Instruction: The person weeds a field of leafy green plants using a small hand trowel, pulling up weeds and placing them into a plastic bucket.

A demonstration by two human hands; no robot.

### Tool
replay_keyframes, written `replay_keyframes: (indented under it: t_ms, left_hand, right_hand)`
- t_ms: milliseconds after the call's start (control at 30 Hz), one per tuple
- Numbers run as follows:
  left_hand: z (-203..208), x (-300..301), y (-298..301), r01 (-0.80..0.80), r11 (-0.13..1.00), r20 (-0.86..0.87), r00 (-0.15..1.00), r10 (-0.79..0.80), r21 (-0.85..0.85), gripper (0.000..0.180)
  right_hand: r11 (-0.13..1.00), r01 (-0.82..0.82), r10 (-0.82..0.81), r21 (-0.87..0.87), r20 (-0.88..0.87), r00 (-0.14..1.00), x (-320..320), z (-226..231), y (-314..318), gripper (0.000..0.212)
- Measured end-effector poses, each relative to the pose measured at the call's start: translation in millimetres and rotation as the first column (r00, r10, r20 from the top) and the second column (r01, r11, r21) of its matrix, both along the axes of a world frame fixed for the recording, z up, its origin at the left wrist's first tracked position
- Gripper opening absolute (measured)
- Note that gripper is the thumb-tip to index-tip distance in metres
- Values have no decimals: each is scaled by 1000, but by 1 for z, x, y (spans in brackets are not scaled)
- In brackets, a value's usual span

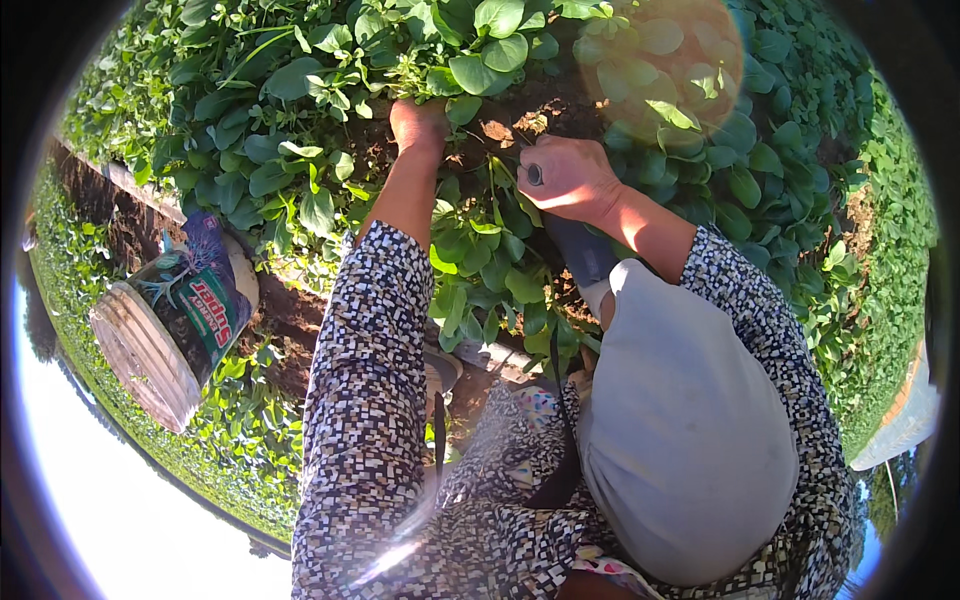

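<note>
My left hand (418, 125) reaches down among the low green leaves and small-leaved weeds (405, 78). Its fingers are hidden by foliage, so I cannot see what they touch. To its right, my right hand (572, 178) is closed in a fist around a tool handle (535, 175), whose round dark end shows at the thumb side. The tool's working end cannot be made out. Broad-leaved plants (487, 50) grow just beyond both hands, with a patch of brown soil (545, 105) between them.
At the left, a pale bucket (145, 355) lies tilted beside a dark printed packet (205, 300). Dense leafy plants (740, 160) fill the right side. A grey cloth-covered rounded shape (690, 430) blocks part of the lower right. A shoe (442, 370) shows below the plants.
</note>
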State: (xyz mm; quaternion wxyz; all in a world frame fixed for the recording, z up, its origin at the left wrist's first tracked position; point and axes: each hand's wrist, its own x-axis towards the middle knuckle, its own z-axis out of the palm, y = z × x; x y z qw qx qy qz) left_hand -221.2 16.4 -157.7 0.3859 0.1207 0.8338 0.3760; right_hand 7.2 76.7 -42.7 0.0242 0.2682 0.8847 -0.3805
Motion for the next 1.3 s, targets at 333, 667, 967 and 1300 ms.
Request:
replay_keyframes:
  t_ms: [333,667,967,1300]
  left_hand:
    - [53,21,-64,-610,707,564,744,357,357,21]
    - [45,48,-35,-293,872,193,953,234,391,27]
    - [-52,26,27,-219,672,266,963,33,707,36]
    - [29,30,62,-19,997,-279,960,-1,-72,37]
  right_hand:
    - [986,116,-112,116,-38,993,18,16,5,18]
    - [965,242,-245,96,18,969,16,44,9,26]
    - [994,80,-96,77,232,968,-15,70,27,26]
    - [963,271,-270,1,63,961,-11,24,15,28]
